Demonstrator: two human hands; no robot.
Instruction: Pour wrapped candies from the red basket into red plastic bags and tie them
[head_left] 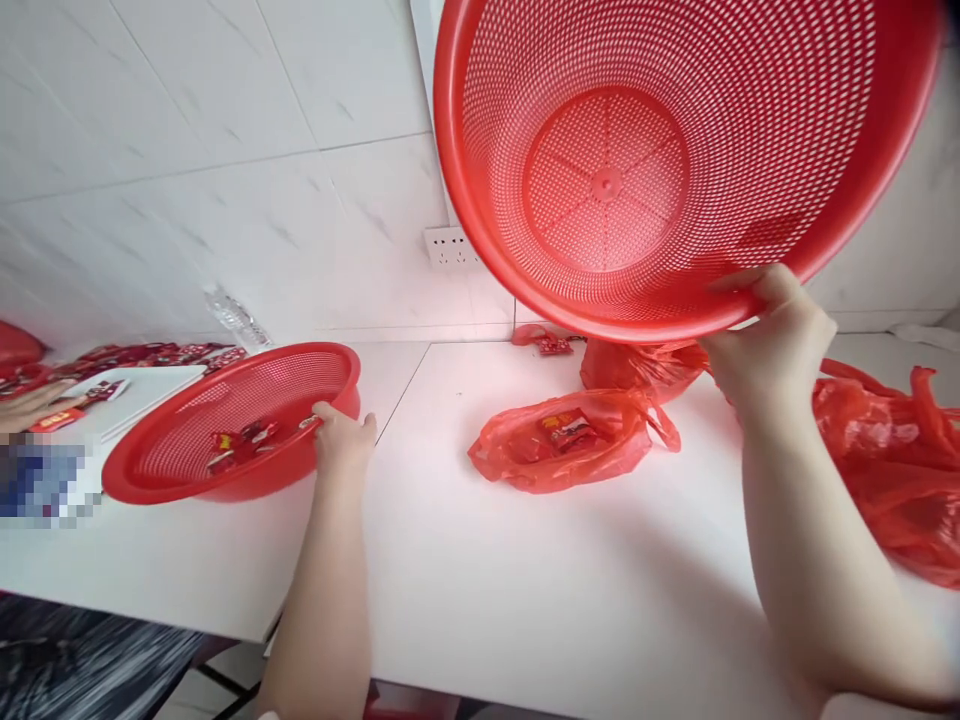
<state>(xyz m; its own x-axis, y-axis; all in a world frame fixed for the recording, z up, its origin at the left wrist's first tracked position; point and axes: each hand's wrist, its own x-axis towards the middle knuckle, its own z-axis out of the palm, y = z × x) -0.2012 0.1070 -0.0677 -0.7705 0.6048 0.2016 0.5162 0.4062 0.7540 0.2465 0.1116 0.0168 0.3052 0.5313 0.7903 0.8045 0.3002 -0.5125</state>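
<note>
My right hand (776, 335) grips the rim of a large red mesh basket (607, 230), held up and tilted so its inside faces me; nothing lies in the part I can see. At the left, my left hand (341, 437) is closed on the near rim of a second red basket (232, 480), which rests on the table. A few small red packets (244, 445) lie inside that one. Between my arms, an open red plastic bag (555, 440) sits on the white table with red packets in it.
More red plastic bags (892, 450) stand at the right. Far left, a person's hand (34, 408) rests near a pile of red packets (150, 355) and a white tray (142, 395). A clear bottle (236, 318) lies by the tiled wall, which has a socket (450, 247).
</note>
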